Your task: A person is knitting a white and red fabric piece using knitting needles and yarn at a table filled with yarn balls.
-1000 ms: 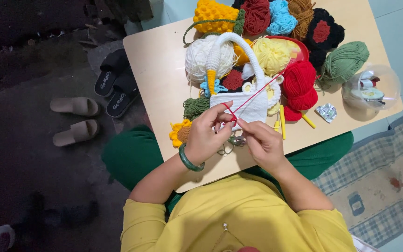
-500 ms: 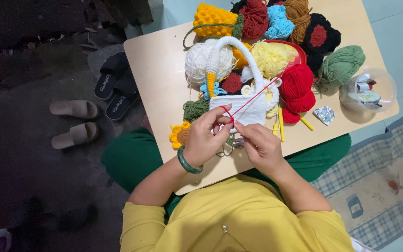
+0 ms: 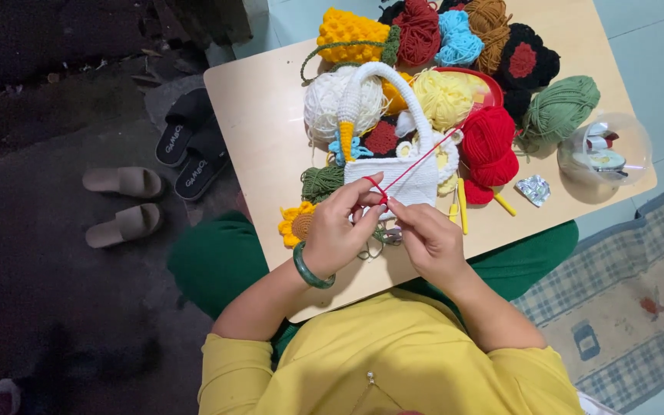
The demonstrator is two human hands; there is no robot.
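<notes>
My left hand and my right hand meet over the near edge of a small wooden table. Both pinch a strand of red yarn that runs up and right to a red yarn ball. The left fingers hold a small loop of it. Just beyond my fingertips stands a white crocheted bag with a white arched handle. A green bangle circles my left wrist.
Several yarn balls crowd the table's far side: white, yellow, green, blue, brown, dark red. A crocheted sunflower, yellow hooks and a clear round container lie nearby. Slippers sit on the dark floor left.
Both hands stay together on the red strand; the fingers have shifted slightly while working the loop. The view has drifted a little.
</notes>
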